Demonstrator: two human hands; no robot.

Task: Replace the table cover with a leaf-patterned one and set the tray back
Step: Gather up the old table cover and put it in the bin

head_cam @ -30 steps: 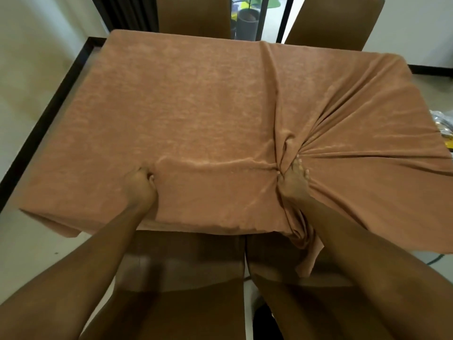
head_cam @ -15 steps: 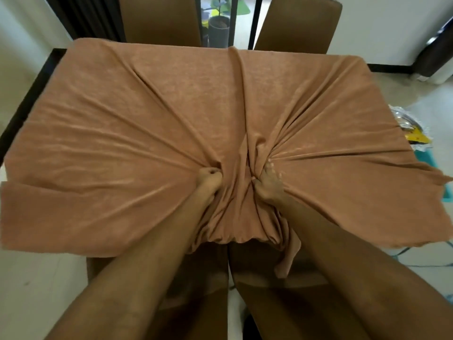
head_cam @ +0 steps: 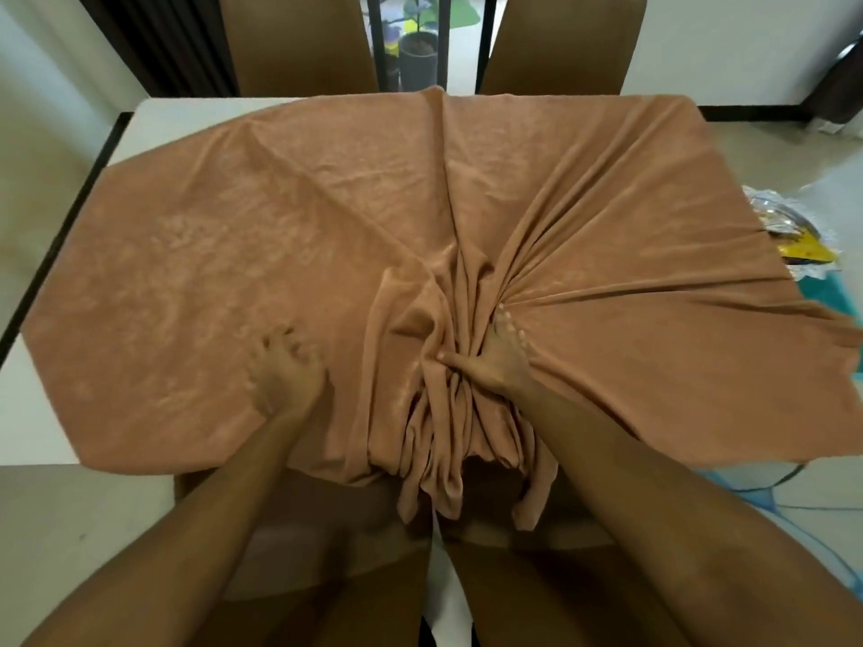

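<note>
Terracotta plush fabric table cover (head_cam: pixel 224 273) is on the white, black-edged counter (head_cam: pixel 161 118), skewed. The far-left and near-left counter corners are bare. The cover's middle is gathered into tight folds that fan out to the right and spill over the near edge between the forearms.

Right hand (head_cam: pixel 502 361): fingers curled into the bunched folds, thumb laid out to the left across them, firm grip on the cover.

Left hand (head_cam: pixel 285 373): lies on the flatter left part of the cover, just beside the bunch. It is motion-blurred, so I can't tell whether it grips or only presses.

Two brown upholstered chairs (head_cam: pixel 299 39) (head_cam: pixel 560 39) stand at the far side, with a dark plant pot (head_cam: pixel 418 58) in the gap behind them. A crinkled silver foil object with a yellow item (head_cam: pixel 789 226) shows past the cover's right edge, partly hidden.
</note>
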